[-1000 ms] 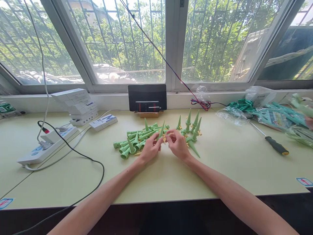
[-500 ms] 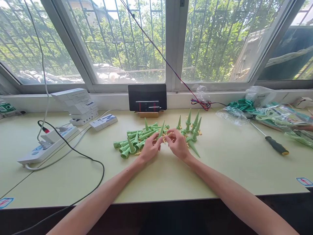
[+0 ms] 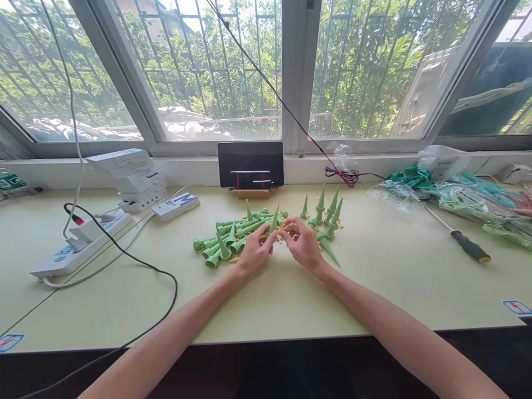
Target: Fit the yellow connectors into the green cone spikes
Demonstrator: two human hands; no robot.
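Observation:
My left hand [image 3: 257, 249] is closed on a green plastic watering spike [image 3: 274, 219], its pointed end up. My right hand [image 3: 303, 244] is pinched at the spike's lower end on a small yellow valve piece [image 3: 280, 235], partly hidden by my fingers. To the left lies a pile of green tubes [image 3: 213, 259] with several cone tips standing among them. Beyond my right hand several green spikes with yellow pieces stand upright, one of them a tall spike [image 3: 334, 219]. Nearer my right wrist another green spike [image 3: 330, 250] lies on its side.
A black tablet or screen [image 3: 250, 158] leans at the window sill. A power strip [image 3: 83, 246], cables and white boxes [image 3: 133, 180] are on the left. On the right are a screwdriver [image 3: 469, 246], plastic bags [image 3: 474, 199] and another person's hand [image 3: 524, 203].
My hands stay nearly in place, with the spike and yellow piece between them. At the far right, the other person's hand and the plastic bags have shifted.

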